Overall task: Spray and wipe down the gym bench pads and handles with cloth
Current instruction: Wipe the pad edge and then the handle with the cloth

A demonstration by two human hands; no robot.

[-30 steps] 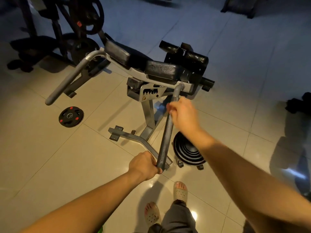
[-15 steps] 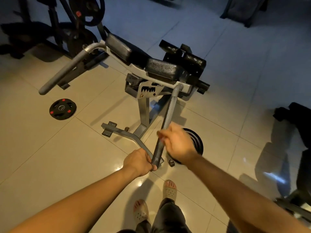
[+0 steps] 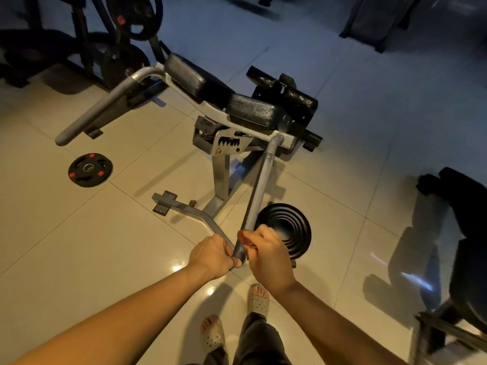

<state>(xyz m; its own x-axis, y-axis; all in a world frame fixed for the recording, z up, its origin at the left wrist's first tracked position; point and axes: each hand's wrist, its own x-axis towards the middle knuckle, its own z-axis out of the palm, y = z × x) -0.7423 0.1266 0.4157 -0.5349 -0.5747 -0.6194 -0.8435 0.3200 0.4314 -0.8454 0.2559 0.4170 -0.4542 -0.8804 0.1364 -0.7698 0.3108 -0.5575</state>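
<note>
A gym bench with black pads [image 3: 253,111] stands on a silver frame in the middle of the floor. Its near handle [image 3: 259,185], a long grey bar, slopes down toward me. My left hand [image 3: 212,252] grips the bar's lower end from the left. My right hand [image 3: 266,252] grips the same end from the right, just above the left. The far handle [image 3: 105,106] sticks out to the left. No cloth or spray bottle shows in either hand.
A stack of black weight plates [image 3: 287,230] sits on the tiles just right of the handle. A single plate with red marks [image 3: 90,169] lies to the left. Dark machines stand at the far left [image 3: 118,35] and right edge [image 3: 458,233]. My sandalled feet are below.
My right hand slid down the near handle from its upper part to the lower end, beside my left hand. My left hand kept its grip.
</note>
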